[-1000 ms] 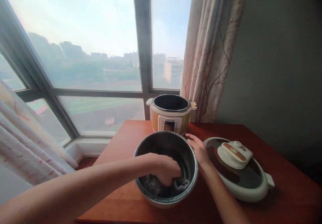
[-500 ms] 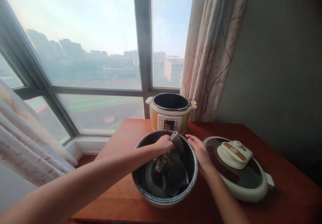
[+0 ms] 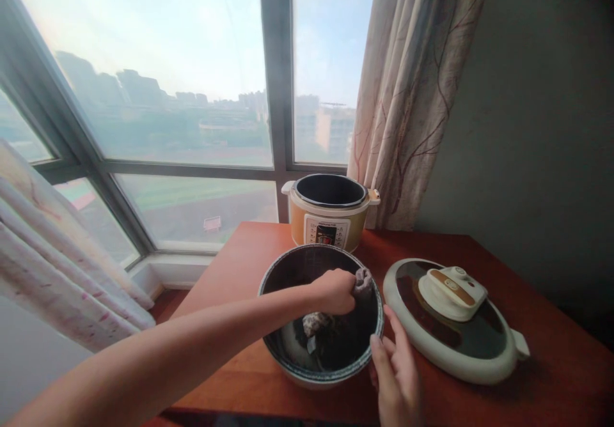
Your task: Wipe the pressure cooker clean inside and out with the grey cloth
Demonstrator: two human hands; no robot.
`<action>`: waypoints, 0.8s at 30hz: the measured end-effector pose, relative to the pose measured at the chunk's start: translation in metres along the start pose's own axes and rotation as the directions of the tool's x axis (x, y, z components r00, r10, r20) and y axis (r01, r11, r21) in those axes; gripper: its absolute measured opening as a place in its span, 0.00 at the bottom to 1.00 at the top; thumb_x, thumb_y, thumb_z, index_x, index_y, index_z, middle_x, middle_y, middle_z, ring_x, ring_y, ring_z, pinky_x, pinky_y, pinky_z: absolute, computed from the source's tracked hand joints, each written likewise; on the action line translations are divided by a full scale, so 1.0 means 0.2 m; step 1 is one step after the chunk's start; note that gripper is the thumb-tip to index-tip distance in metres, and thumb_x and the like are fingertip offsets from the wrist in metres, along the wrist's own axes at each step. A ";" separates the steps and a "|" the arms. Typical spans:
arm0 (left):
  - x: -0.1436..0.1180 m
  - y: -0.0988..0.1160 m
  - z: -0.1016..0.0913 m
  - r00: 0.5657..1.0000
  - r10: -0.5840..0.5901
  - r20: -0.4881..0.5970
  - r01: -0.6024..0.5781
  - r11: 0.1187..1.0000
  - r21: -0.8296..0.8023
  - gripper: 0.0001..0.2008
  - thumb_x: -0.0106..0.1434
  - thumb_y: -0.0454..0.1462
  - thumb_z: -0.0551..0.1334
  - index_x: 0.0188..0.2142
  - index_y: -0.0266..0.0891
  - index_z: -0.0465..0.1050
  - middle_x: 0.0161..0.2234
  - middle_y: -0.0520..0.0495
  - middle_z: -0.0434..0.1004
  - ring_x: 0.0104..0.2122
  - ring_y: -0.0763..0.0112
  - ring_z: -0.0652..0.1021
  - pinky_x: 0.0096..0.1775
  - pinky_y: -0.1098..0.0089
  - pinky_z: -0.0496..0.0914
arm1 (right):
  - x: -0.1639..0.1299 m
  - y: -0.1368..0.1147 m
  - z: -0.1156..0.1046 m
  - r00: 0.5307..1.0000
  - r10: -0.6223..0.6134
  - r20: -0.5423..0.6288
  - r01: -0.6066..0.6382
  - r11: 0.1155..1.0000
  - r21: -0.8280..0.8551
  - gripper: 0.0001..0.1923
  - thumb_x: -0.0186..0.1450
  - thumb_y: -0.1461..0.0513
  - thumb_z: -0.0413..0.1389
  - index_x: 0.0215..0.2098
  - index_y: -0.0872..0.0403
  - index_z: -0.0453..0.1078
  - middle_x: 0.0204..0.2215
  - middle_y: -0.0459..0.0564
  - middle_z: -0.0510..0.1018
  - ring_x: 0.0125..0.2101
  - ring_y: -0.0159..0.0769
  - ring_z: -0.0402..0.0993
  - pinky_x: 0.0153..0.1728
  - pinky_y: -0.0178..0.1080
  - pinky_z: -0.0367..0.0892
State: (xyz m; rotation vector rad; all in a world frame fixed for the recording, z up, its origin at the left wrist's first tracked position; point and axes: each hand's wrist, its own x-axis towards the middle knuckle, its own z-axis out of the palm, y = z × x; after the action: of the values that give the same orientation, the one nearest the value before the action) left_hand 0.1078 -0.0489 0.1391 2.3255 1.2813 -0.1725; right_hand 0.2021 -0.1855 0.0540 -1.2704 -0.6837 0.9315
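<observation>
A dark round inner pot (image 3: 288,273) stands on the red-brown table (image 3: 240,267) in front of me. My left hand (image 3: 333,291) reaches into it and grips a dark grey cloth (image 3: 363,282), pressing it against the pot's inner right wall; the rest of the cloth hangs down toward the bottom. My right hand (image 3: 396,376) rests flat against the pot's outer right side near the rim, fingers together and pointing up. It holds nothing.
A yellow-and-white electric cooker body (image 3: 329,219) stands open at the table's far edge by the window. Its white lid (image 3: 455,318) lies to the right of the pot. A curtain (image 3: 407,94) hangs behind; another curtain (image 3: 62,267) hangs at left.
My left hand lifted the cloth from the pot's bottom to the far rim, then slid it to the right wall. My right hand moved from the far right rim down to the near right side.
</observation>
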 end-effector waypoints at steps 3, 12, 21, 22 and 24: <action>-0.06 0.05 0.00 0.968 0.204 0.147 -0.239 0.927 0.290 0.13 0.57 0.35 0.64 0.41 0.33 0.81 0.38 0.34 0.83 0.38 0.49 0.83 0.35 0.62 0.75 | 0.00 0.00 0.01 1.000 0.012 -0.016 -0.012 0.999 0.042 0.48 0.61 0.42 0.61 0.70 0.54 0.54 0.24 0.44 0.75 0.19 0.30 0.57 0.21 0.33 0.53; -0.23 0.01 -0.08 0.769 0.376 0.516 -0.623 0.620 0.476 0.10 0.59 0.31 0.64 0.40 0.36 0.82 0.38 0.37 0.85 0.36 0.54 0.83 0.27 0.65 0.68 | 0.23 0.02 -0.06 0.998 -0.040 -0.045 0.042 0.998 0.046 0.43 0.60 0.45 0.62 0.68 0.53 0.60 0.38 0.51 0.80 0.33 0.39 0.73 0.36 0.38 0.67; -0.21 -0.04 -0.05 0.768 0.382 0.513 -0.614 0.666 0.423 0.10 0.57 0.34 0.65 0.39 0.38 0.81 0.34 0.39 0.85 0.32 0.55 0.82 0.26 0.65 0.67 | 0.37 0.02 -0.02 0.994 -0.067 0.082 0.066 0.998 0.008 0.43 0.60 0.45 0.61 0.68 0.54 0.60 0.29 0.45 0.78 0.28 0.38 0.71 0.35 0.39 0.67; -0.20 -0.04 -0.04 0.783 0.385 0.488 -0.596 0.691 0.410 0.12 0.57 0.35 0.65 0.40 0.37 0.81 0.35 0.38 0.85 0.32 0.55 0.82 0.27 0.65 0.68 | 0.37 0.02 -0.01 0.994 -0.058 0.092 0.057 0.998 0.013 0.43 0.60 0.45 0.60 0.67 0.55 0.60 0.31 0.46 0.78 0.29 0.38 0.71 0.35 0.39 0.67; -0.16 -0.03 -0.01 0.825 0.374 0.424 -0.537 0.753 0.381 0.14 0.57 0.37 0.64 0.42 0.34 0.81 0.36 0.36 0.84 0.33 0.54 0.82 0.29 0.65 0.69 | 0.37 0.02 0.00 0.993 -0.032 0.116 0.029 0.999 0.027 0.42 0.61 0.44 0.60 0.67 0.54 0.61 0.36 0.48 0.80 0.33 0.40 0.73 0.38 0.40 0.68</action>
State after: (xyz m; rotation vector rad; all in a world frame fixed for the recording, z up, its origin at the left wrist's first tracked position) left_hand 0.0843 -0.0702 0.1488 2.8018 0.4938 -0.7535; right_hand 0.2373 -0.1200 0.0450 -1.1865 -0.7782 0.9917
